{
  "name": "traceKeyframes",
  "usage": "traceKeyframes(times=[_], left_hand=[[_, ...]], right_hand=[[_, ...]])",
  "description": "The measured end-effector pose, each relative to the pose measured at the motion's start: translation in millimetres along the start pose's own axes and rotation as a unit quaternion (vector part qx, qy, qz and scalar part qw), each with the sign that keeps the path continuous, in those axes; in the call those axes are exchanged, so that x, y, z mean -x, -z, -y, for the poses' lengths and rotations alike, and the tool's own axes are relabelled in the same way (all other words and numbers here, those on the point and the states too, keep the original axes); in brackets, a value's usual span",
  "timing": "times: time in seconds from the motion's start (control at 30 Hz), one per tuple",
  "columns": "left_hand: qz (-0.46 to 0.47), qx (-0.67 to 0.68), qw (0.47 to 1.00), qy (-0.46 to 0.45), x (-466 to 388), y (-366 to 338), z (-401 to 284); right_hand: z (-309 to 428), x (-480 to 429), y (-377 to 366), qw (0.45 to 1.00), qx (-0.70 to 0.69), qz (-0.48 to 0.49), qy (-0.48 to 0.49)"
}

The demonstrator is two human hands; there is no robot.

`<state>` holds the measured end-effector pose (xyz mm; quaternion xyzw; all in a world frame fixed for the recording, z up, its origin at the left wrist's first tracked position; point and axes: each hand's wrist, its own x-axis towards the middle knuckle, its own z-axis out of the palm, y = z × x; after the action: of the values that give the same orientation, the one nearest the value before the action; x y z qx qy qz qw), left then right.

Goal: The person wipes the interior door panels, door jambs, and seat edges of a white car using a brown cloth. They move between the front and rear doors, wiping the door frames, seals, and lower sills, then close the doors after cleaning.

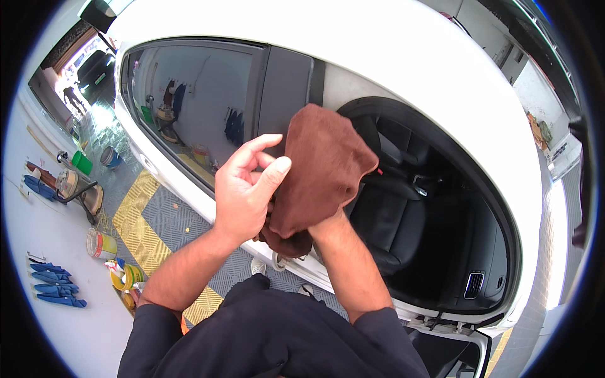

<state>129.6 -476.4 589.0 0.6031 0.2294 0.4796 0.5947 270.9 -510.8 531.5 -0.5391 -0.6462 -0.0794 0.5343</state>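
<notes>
A brown microfibre cloth (pixel 326 165) hangs over my right hand (pixel 329 225) at the centre of the view. It hides the fingers, and only the wrist end of the hand shows below it. My left hand (pixel 248 189) is just left of the cloth with nothing seen in its grasp. Its thumb and curled fingers are apart, the thumb tip close to the cloth's edge. A darker fold of cloth hangs below, between the wrists. Behind the hands stands a white car (pixel 378 47), its front door (pixel 453 349) swung out at the lower right.
Black leather seats (pixel 383 222) show through the door opening. The closed rear window (pixel 194 90) is at left. Along the left wall are a vacuum cleaner (pixel 78 189), a green bucket (pixel 82 163), a yellow bucket (pixel 128 276) of supplies and hanging blue cloths (pixel 56 283). Grey-and-yellow tiles (pixel 137 212) cover the floor.
</notes>
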Motion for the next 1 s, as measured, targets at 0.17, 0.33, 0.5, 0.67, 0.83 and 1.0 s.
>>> traceKeyframes(times=[0.17, 0.33, 0.5, 0.67, 0.83, 1.0], left_hand=[[0.03, -0.113, 0.991, -0.07, -3, -7, -6], [0.018, -0.112, 0.986, -0.126, -25, -21, -16], [0.044, -0.03, 0.995, -0.089, -39, -23, -25], [0.049, -0.038, 0.996, -0.07, -38, -20, -29], [0.074, -0.026, 0.995, -0.061, -38, -18, -27], [0.062, -0.02, 0.997, -0.052, -33, -14, -28]], right_hand=[[-3, -9, 12, 0.996, 0.073, 0.002, 0.047], [-4, -35, 10, 0.999, -0.028, -0.025, 0.028], [-11, -57, 12, 0.984, -0.168, -0.065, 0.018], [-9, -63, 24, 0.978, -0.205, -0.027, 0.002], [0, -61, 21, 0.965, -0.247, -0.077, -0.038], [-5, -64, 21, 0.993, -0.11, -0.036, 0.016]])
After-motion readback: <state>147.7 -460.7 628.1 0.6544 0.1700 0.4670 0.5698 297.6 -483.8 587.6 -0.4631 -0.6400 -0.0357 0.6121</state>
